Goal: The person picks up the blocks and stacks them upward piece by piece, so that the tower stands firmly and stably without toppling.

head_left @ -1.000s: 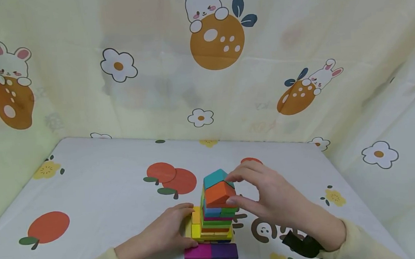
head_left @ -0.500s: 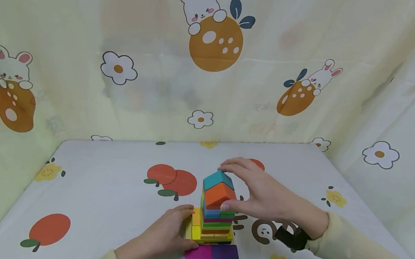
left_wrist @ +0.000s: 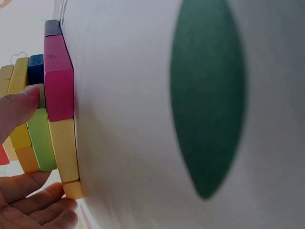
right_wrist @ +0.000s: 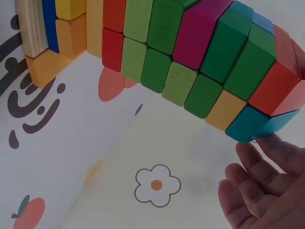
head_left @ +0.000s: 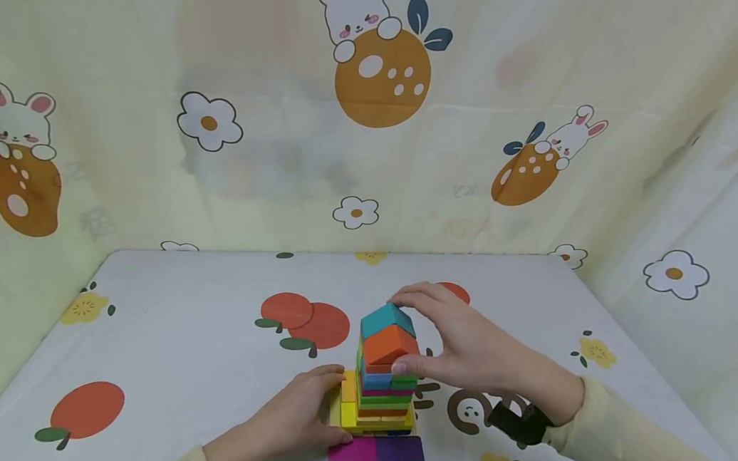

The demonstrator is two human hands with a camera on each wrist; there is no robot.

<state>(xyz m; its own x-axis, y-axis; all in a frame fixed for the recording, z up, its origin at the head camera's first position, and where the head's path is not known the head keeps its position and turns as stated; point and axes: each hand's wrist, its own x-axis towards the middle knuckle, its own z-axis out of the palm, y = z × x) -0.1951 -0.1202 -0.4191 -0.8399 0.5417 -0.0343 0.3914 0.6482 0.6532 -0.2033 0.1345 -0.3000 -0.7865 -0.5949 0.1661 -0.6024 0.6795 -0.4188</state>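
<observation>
A tower of coloured wooden blocks (head_left: 387, 400) stands on the table. At its top sit an orange roof-shaped block (head_left: 390, 345) in front and a teal roof-shaped block (head_left: 384, 320) behind. My right hand (head_left: 479, 340) spans these two, thumb against the orange block's near side and fingertips at the teal one's far side. In the right wrist view, those fingers (right_wrist: 259, 183) touch the teal end. My left hand (head_left: 285, 416) grips the tower's lower layers from the left, thumb (left_wrist: 24, 102) in front and fingers behind.
Magenta (head_left: 352, 451) and purple (head_left: 400, 450) blocks lie flat at the tower's front foot. A white cloth with fruit prints covers the table (head_left: 190, 343). A patterned curtain (head_left: 262, 174) hangs behind, and another (head_left: 724, 348) on the right.
My right hand has shifted left and round the top blocks, its fingers moving from the teal block's right side to its far side. My left hand keeps its place.
</observation>
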